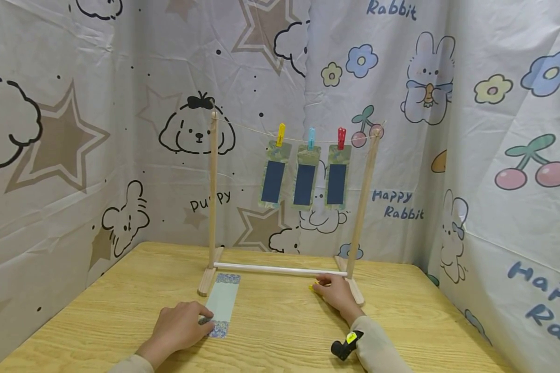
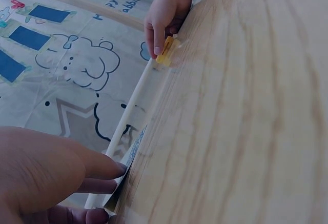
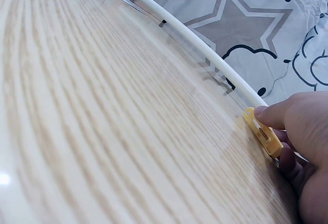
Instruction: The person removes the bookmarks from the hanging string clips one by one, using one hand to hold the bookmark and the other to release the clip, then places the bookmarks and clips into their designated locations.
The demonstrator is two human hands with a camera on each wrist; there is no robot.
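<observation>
A pale green paper strip (image 1: pixel 225 301) with blue patterned ends lies on the table in the head view. At its near left edge my left hand (image 1: pixel 179 325) pinches the strip between fingers and thumb; in the left wrist view the gripped edge is slightly raised. Over by the right foot of a wooden stand, my right hand (image 1: pixel 337 294) holds a yellow clothespin (image 3: pixel 263 131) between thumb and fingers, low over the tabletop. Three strips with dark blue panels, such as the middle strip (image 1: pixel 305 185), hang from the string by yellow, light blue (image 1: pixel 311 139) and red clothespins.
The wooden stand has a left post (image 1: pixel 213 191), a right post (image 1: pixel 365 202) and a white crossbar (image 1: pixel 280 269) low between them. A string (image 1: pixel 256 131) spans the post tops. Patterned curtains (image 1: pixel 177 171) surround the wooden table (image 1: pixel 280 342).
</observation>
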